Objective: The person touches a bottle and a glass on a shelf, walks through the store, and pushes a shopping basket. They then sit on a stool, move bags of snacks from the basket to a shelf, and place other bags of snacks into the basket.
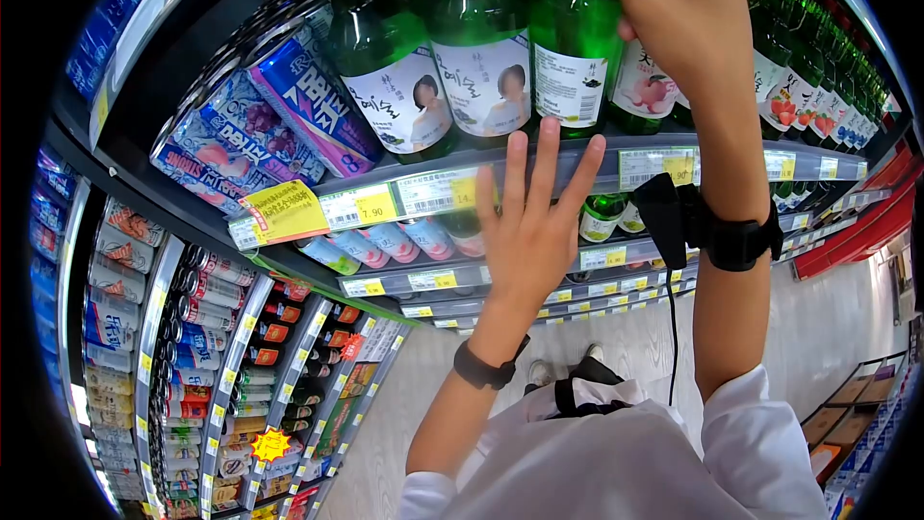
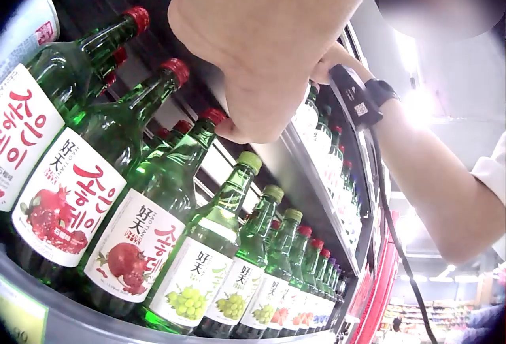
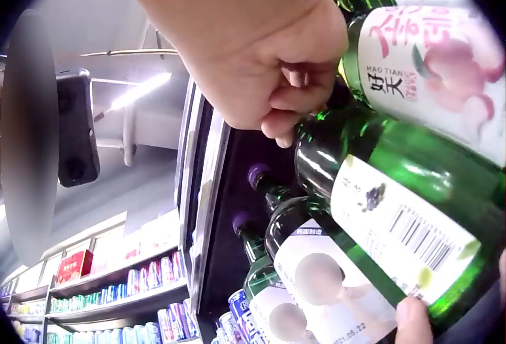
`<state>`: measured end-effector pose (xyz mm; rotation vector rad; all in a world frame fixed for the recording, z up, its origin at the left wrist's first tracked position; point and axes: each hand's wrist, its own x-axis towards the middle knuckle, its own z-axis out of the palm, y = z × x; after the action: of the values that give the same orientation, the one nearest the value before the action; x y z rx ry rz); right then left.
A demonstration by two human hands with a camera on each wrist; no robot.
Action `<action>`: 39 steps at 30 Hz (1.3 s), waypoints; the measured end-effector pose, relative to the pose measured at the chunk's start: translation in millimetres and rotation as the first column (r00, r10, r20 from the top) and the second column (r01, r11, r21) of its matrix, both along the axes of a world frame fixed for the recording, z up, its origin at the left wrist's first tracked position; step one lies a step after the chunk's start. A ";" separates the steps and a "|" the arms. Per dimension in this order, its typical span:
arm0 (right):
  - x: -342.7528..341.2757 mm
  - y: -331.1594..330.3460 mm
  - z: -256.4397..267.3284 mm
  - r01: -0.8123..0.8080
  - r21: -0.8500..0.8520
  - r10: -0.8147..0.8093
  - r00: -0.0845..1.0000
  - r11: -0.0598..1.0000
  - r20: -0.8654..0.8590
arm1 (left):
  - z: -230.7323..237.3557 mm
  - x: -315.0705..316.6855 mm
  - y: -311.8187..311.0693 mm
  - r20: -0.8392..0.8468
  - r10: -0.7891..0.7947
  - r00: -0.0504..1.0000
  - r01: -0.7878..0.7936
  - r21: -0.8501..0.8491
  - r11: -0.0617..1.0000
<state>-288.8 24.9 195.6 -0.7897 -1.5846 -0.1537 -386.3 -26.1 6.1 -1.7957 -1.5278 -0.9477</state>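
Note:
Behind the shelf's front edge stands a green glass bottle point(image 1: 572, 60) with its white barcode label facing out. My right hand point(image 1: 674, 5) holds this bottle at the neck; in the right wrist view the fingers of the right hand point(image 3: 273, 71) curl at its top, and the neck is hidden behind them. Spread and straight, the fingers of my left hand point(image 1: 531, 221) reach up before the shelf edge. One left fingertip point(image 3: 413, 324) is at the lower end of the barcode label. Two similar bottles point(image 1: 484, 82) with a portrait on the label stand to the left.
Purple and blue cans point(image 1: 313, 101) fill the shelf's left end. Peach-label bottles point(image 1: 643, 87) stand close on the right, then a long row of fruit-label bottles point(image 1: 789, 101). Price tags point(image 1: 371, 204) line the shelf edge. More cans point(image 1: 207, 299) fill shelves at the left.

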 end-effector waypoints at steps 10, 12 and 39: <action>7.0 4.0 5.3 -0.303 -0.292 0.265 0.950 0.907 -0.163 | -0.4 0.1 0.1 0.026 -0.025 0.999 0.026 -0.018 1.000; 8.2 4.1 6.2 -0.250 -0.240 0.224 0.966 0.938 -0.132 | -0.4 -0.3 0.4 0.030 -0.029 0.999 0.029 -0.022 0.999; -0.3 -17.8 7.2 -0.246 -0.173 0.232 0.968 0.954 -0.096 | -5.5 -2.9 5.7 -0.020 -0.027 0.999 0.028 0.042 0.999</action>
<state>-289.1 7.1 202.8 -0.7290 -1.6248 0.1988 -389.2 -20.4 0.6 -1.7947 -1.4639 -0.9656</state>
